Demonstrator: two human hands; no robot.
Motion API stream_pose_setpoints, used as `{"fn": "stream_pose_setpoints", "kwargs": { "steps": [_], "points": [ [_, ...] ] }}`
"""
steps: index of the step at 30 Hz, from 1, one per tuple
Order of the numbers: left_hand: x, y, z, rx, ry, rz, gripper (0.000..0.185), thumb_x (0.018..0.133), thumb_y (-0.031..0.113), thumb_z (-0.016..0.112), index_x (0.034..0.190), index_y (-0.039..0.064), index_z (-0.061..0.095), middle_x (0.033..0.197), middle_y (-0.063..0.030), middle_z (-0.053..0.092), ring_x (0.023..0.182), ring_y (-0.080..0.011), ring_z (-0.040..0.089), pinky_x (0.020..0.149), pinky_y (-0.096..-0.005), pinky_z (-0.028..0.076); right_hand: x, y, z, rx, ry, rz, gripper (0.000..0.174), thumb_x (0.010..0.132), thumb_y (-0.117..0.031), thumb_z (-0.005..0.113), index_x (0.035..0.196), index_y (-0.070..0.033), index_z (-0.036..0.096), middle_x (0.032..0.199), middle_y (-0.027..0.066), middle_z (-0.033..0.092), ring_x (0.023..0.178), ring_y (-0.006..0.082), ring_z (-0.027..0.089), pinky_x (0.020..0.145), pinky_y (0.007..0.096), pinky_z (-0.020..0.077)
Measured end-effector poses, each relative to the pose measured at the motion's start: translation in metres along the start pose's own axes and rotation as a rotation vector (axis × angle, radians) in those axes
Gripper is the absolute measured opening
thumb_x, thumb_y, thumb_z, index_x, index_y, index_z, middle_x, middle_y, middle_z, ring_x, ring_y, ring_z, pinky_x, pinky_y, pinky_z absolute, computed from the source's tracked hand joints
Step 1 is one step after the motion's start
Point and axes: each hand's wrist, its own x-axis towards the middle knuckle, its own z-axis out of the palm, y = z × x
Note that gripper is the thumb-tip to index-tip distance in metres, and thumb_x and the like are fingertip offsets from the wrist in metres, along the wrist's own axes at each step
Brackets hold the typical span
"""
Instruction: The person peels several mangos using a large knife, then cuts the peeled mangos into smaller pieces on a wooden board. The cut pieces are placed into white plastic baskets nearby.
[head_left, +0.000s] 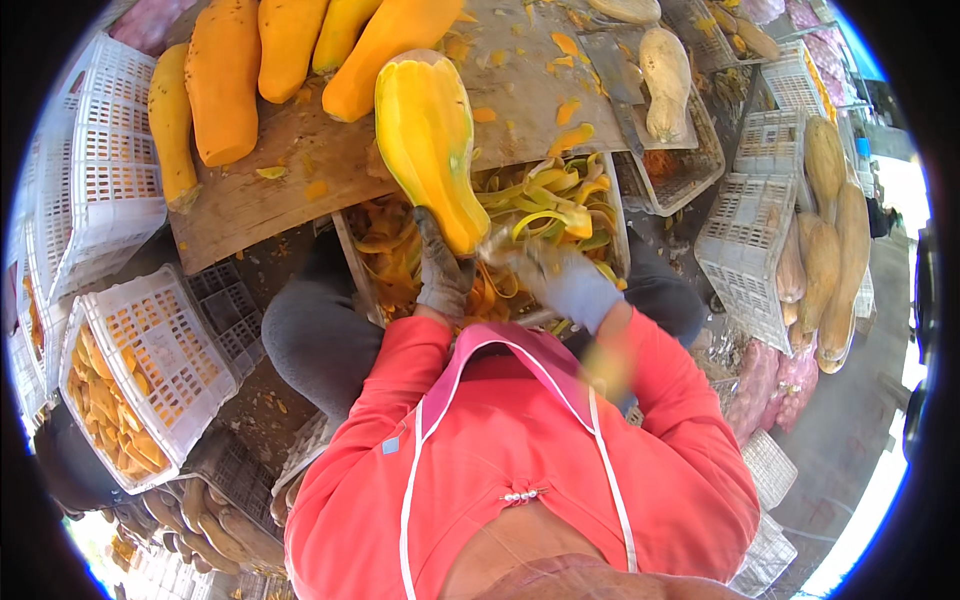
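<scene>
My left hand (444, 274), in a dirty grey glove, holds the near end of a partly peeled squash (427, 135). Strips of its skin are off and yellow-orange flesh shows, with greenish skin at the edges; its far end rests at the board. My right hand (559, 274), in a light glove, is blurred beside the squash's near end. It grips a small tool, probably a peeler (499, 244), too blurred to name surely. Beneath both hands a crate (622, 217) holds curled peelings (405, 251). A blurred yellowish piece (606, 367) is near my right forearm.
Peeled squashes (223, 82) lie on the wooden board (277, 199) at the upper left. A broad-bladed knife (611, 71) and an unpeeled squash (666, 79) lie upper right. Plastic crates stand on both sides, one with orange pieces (112, 405), another beside unpeeled squashes (821, 255).
</scene>
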Motion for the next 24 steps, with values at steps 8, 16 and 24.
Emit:
{"fn": "stream_pose_setpoints", "kwargs": {
  "steps": [8, 16, 24],
  "points": [
    [-0.004, 0.001, 0.001, 0.019, -0.142, -0.077, 0.077, 0.095, 0.08, 0.046, 0.135, 0.015, 0.056, 0.098, -0.0005, 0.064, 0.075, -0.0144, 0.057, 0.058, -0.0286, 0.041, 0.081, -0.068, -0.025, -0.466, 0.153, -0.267, 0.031, 0.099, -0.016, 0.05, 0.126, -0.002, 0.057, 0.129, 0.0285, 0.062, 0.094, 0.0445, 0.07, 0.077, 0.0491, 0.0591],
    [-0.005, 0.02, -0.001, 0.021, -0.202, -0.209, 0.083, 0.089, 0.085, 0.05, 0.128, 0.013, 0.058, 0.087, -0.0072, 0.065, 0.066, -0.0194, 0.057, 0.058, -0.0324, 0.045, 0.013, 0.014, 0.0, 0.143, -0.039, 0.057, 0.053, 0.106, -0.04, 0.049, 0.147, -0.007, 0.051, 0.134, 0.0267, 0.062, 0.119, 0.0414, 0.063, 0.095, 0.0493, 0.0539],
    [-0.01, 0.022, 0.018, 0.043, -0.143, -0.121, 0.083, 0.087, 0.087, 0.05, 0.125, 0.014, 0.06, 0.077, -0.0049, 0.061, 0.054, -0.0152, 0.048, 0.048, -0.0291, 0.034, 0.08, -0.032, 0.014, 0.139, 0.138, -0.107, 0.055, 0.108, -0.039, 0.042, 0.145, 0.003, 0.046, 0.133, 0.0307, 0.061, 0.116, 0.0472, 0.062, 0.098, 0.0508, 0.0516]
  ]
}}
